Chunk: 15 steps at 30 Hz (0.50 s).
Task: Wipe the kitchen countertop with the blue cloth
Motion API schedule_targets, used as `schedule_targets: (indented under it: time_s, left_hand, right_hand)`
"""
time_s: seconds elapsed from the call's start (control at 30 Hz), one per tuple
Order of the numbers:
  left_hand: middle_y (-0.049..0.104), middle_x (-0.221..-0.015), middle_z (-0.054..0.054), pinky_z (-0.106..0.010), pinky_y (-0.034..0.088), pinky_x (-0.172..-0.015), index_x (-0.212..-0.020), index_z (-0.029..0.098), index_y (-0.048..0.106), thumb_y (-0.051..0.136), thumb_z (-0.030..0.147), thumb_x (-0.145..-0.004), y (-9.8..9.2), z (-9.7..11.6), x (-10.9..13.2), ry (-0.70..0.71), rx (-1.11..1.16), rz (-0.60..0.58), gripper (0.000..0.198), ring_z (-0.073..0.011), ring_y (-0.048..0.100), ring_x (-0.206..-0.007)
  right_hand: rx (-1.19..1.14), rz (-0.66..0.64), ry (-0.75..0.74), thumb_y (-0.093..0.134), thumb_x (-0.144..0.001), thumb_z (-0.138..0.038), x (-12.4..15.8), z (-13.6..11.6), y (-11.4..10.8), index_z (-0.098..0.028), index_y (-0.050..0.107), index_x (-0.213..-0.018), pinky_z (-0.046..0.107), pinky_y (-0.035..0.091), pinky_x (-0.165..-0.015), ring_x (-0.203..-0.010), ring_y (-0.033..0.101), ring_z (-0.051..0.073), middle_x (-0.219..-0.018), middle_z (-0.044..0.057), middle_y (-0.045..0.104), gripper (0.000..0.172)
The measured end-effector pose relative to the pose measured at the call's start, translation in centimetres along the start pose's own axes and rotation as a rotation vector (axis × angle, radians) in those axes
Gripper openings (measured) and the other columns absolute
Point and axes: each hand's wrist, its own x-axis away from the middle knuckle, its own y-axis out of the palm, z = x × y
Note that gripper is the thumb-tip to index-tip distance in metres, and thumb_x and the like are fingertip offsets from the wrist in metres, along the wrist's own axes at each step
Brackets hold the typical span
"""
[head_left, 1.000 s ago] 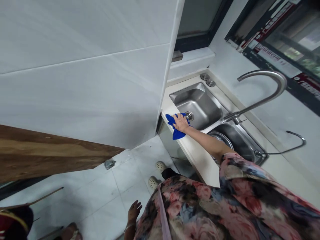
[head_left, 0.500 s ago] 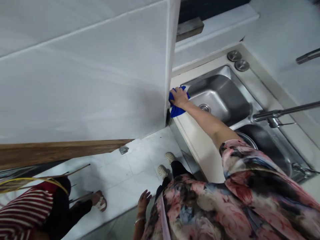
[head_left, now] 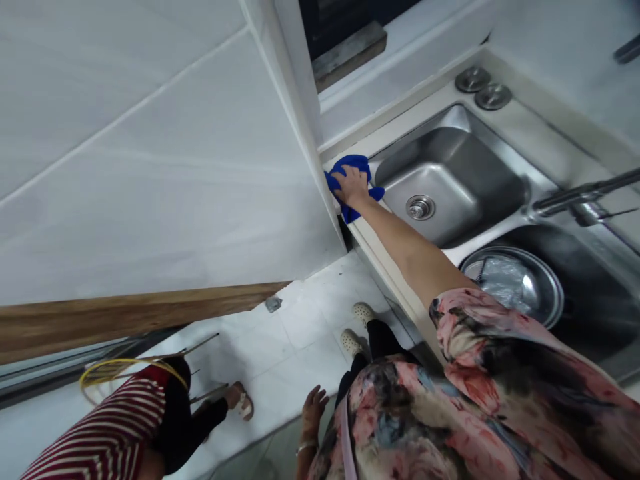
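Observation:
My right hand (head_left: 353, 185) presses a blue cloth (head_left: 356, 163) onto the pale countertop (head_left: 383, 230), its fingers over the fabric. The cloth lies bunched at the counter's end, between the white wall panel and the rim of the steel sink (head_left: 453, 180). Down by my side hangs my left hand (head_left: 314, 405), a bracelet at its wrist. Its fingers are loosely stretched and hold nothing.
A round metal pan (head_left: 543, 270) sits in the nearer basin, below the faucet (head_left: 585, 197). Two round metal lids (head_left: 483, 87) lie on the back corner. A white wall (head_left: 165, 187) borders the counter's left end. Another person in a striped top (head_left: 105, 430) sits at lower left.
My view has shifted, bringing more of the sink and the pan into sight. The right hand stays on the cloth at the counter's end, and the cloth's folds look different.

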Motion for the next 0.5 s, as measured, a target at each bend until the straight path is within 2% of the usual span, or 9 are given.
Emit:
schedule_targets:
  time_s: [0.07,0.13,0.23,0.37,0.5]
  left_hand:
    - [0.077,-0.125,-0.015,-0.041,0.060,-0.082,-0.100,0.035,0.073,0.075,0.060,-0.067,0.3,0.2,-0.8,0.050,0.040,-0.026,0.041,-0.0387,0.066,-0.131]
    - [0.077,-0.120,-0.014,-0.043,0.062,-0.089,-0.110,0.030,0.073,0.075,0.058,-0.079,0.7,0.7,-1.5,0.082,0.060,-0.054,0.042,-0.0357,0.070,-0.127]
    - [0.073,-0.125,-0.011,-0.045,0.063,-0.095,-0.127,0.022,0.068,0.072,0.050,-0.095,1.0,1.9,-2.5,0.112,0.059,-0.097,0.043,-0.0279,0.072,-0.117]
    - [0.069,-0.129,-0.009,-0.041,0.062,-0.092,-0.129,0.022,0.066,0.073,0.042,-0.097,0.9,3.6,-3.4,0.163,0.029,-0.152,0.039,-0.0247,0.070,-0.114]
    - [0.068,-0.129,-0.009,-0.043,0.062,-0.093,-0.131,0.019,0.065,0.071,0.041,-0.098,0.6,4.5,-3.9,0.210,-0.038,-0.210,0.040,-0.0243,0.069,-0.113]
  right_hand:
    - [-0.004,-0.007,-0.042,0.062,-0.103,-0.029,3.2,0.7,-0.4,-0.025,0.057,-0.154,0.052,0.032,-0.117,-0.146,0.037,0.035,-0.167,0.012,0.041,0.051]
    - [-0.003,-0.002,-0.073,0.060,-0.102,-0.026,6.6,1.2,-0.8,-0.021,0.057,-0.154,0.052,0.029,-0.119,-0.149,0.036,0.035,-0.167,0.016,0.042,0.052]
    - [0.018,-0.004,-0.090,0.059,-0.101,-0.026,12.0,2.0,-1.4,-0.021,0.058,-0.152,0.051,0.027,-0.120,-0.150,0.038,0.034,-0.167,0.016,0.044,0.051]
    - [0.067,-0.010,-0.058,0.057,-0.101,-0.032,20.3,3.2,-1.9,-0.022,0.058,-0.152,0.048,0.028,-0.120,-0.149,0.039,0.033,-0.166,0.015,0.045,0.052]
    - [0.115,0.010,0.007,0.055,-0.102,-0.039,30.7,5.3,-1.5,-0.024,0.060,-0.151,0.049,0.032,-0.117,-0.146,0.040,0.037,-0.162,0.016,0.048,0.052]
